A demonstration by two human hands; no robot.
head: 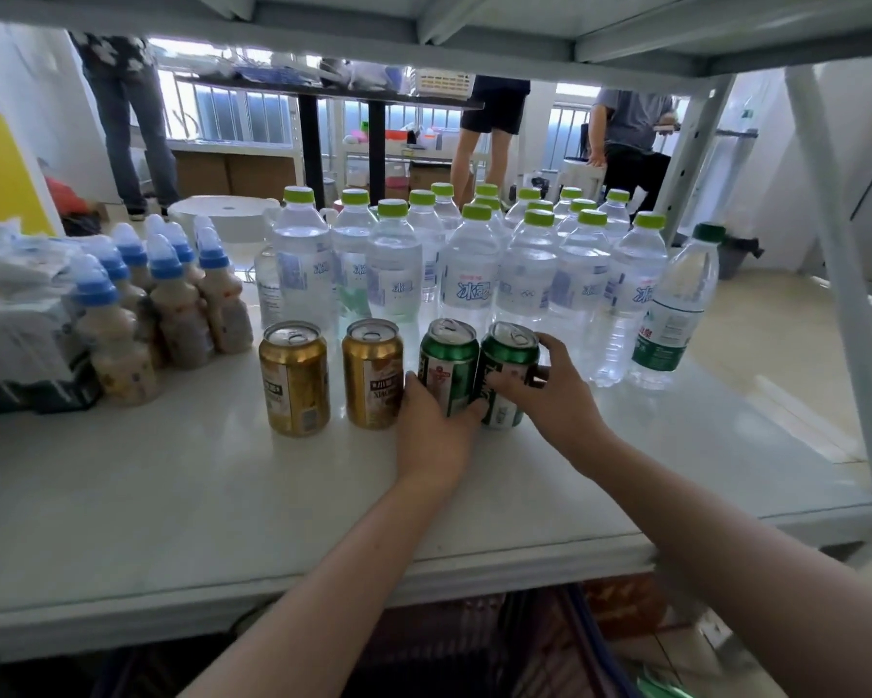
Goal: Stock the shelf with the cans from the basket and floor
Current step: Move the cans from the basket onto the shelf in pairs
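Note:
Two gold cans stand upright on the white shelf (172, 496), the left gold can (295, 377) and the right gold can (372, 372). Right of them stand two green cans side by side, touching. My left hand (431, 430) wraps the left green can (449, 360) from the front. My right hand (550, 390) grips the right green can (507, 362) around its side, fingers curled behind it. Under the shelf's front edge a dark basket (474, 642) shows; what it holds is blurred.
Behind the cans stand several clear water bottles with green caps (466, 274). Several beige bottles with blue caps (172, 304) stand at the left beside wrapped packs (16, 314). A grey upright (847, 304) rises at the right. People stand in the room beyond the shelf.

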